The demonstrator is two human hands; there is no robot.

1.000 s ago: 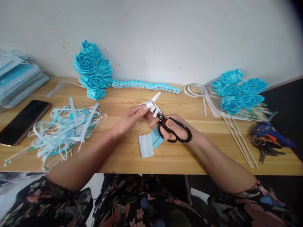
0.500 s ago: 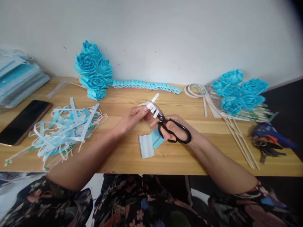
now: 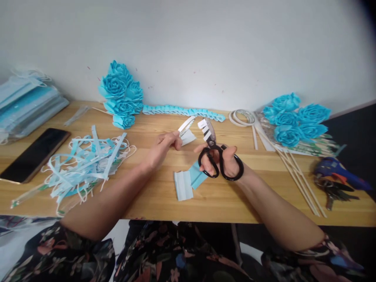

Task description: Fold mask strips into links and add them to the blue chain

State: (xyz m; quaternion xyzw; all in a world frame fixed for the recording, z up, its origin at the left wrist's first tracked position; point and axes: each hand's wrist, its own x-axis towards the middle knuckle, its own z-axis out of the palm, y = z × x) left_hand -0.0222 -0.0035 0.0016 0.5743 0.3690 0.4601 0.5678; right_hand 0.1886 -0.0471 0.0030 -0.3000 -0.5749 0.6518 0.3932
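Observation:
My right hand (image 3: 219, 158) has its thumb and fingers through the handles of black-handled scissors (image 3: 212, 144), whose blades point away from me. Several short white tape pieces (image 3: 203, 127) cling along the blade. To the left, my left hand (image 3: 169, 141) is closed, pinching a white strip (image 3: 187, 124) that looks like tape; a pale folded piece (image 3: 188, 137) shows beside it, and I cannot tell whether the hand holds that too. Below the hands lie a pale pleated fabric piece (image 3: 183, 185) and a bright blue piece (image 3: 197, 176).
Cut mask straps and ear loops (image 3: 88, 164) lie in a heap at left, beside a phone (image 3: 34, 154) and stacked masks (image 3: 32, 103). Blue fabric roses (image 3: 122, 94), a pleated blue strip (image 3: 182, 111), tape rolls (image 3: 242, 117), sticks (image 3: 296, 180), more roses (image 3: 289, 121), a blue tool (image 3: 337, 170) and keys (image 3: 331, 192) surround the workspace.
My hands have moved apart: the scissors shifted right, away from my left hand, and their handles spread wider. The tape pieces stay on the blade. The camera view tipped slightly upward.

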